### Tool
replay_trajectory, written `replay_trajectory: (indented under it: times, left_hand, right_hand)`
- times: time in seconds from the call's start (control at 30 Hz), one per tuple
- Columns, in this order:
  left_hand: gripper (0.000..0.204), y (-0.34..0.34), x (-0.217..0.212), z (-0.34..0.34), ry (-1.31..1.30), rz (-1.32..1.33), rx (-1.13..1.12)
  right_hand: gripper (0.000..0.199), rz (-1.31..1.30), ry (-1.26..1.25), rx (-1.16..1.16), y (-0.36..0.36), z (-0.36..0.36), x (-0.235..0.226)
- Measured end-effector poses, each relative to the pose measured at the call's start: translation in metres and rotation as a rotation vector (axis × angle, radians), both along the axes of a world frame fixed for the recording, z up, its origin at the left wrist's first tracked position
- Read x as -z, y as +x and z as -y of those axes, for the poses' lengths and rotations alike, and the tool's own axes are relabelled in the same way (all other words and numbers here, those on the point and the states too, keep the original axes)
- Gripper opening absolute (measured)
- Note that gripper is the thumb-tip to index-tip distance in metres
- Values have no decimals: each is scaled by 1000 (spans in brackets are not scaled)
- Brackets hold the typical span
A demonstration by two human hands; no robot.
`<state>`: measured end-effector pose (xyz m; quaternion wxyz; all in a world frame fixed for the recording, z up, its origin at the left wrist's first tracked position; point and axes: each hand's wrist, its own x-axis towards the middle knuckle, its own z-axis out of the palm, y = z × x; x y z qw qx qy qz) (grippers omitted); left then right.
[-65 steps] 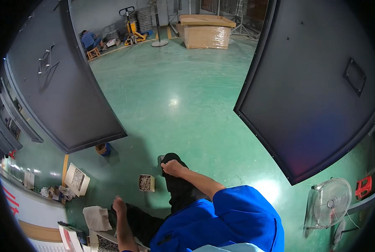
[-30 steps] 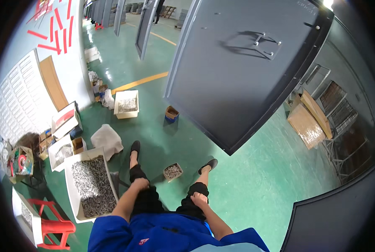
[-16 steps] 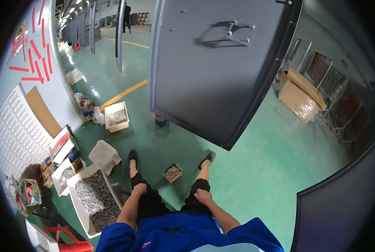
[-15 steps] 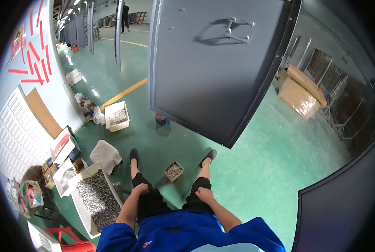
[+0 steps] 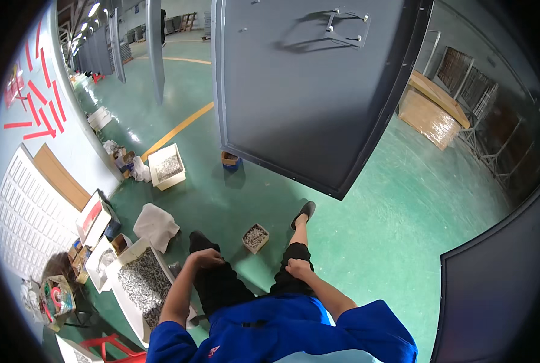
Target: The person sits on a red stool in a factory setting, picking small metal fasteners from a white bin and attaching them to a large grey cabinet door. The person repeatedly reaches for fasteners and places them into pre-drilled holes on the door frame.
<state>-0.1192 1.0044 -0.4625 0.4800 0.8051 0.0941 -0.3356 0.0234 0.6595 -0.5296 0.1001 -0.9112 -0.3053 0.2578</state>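
The person's left hand (image 5: 209,259) rests at the left knee of the black cloth trousers (image 5: 224,287), and the right hand (image 5: 297,268) rests on the right leg; the left fingers are turned too far from view to tell whether they are apart or together; the right fingers look curled in, though I cannot tell whether they enclose anything; a small pale open box (image 5: 261,247) of little metal pieces stands on the green floor (image 5: 366,254), ahead of and between the hands, about equally near both and touching neither; the large white plastic tub (image 5: 124,305) of grey metal pieces lies left of the left hand, which is the nearer one, its long axis running roughly fore and aft; the big dark-grey flat panel (image 5: 309,97) stands well ahead, its lowest corner forward and right of the right hand.
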Motion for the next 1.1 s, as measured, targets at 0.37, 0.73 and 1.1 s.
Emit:
replay_trajectory:
  times: [0.37,0.73,1.1]
  left_hand:
    - [43,17,169,178,-915,12,-381]
    - [30,17,112,162,-1153,-383,-715]
    - [36,22,127,166,-728,-410,-765]
  right_hand:
    - [23,-152,537,-107,-28,-28,-18]
    - [31,326,452,-487,11,-55,-208]
    - [20,1944,620,-221,122,44,-683]
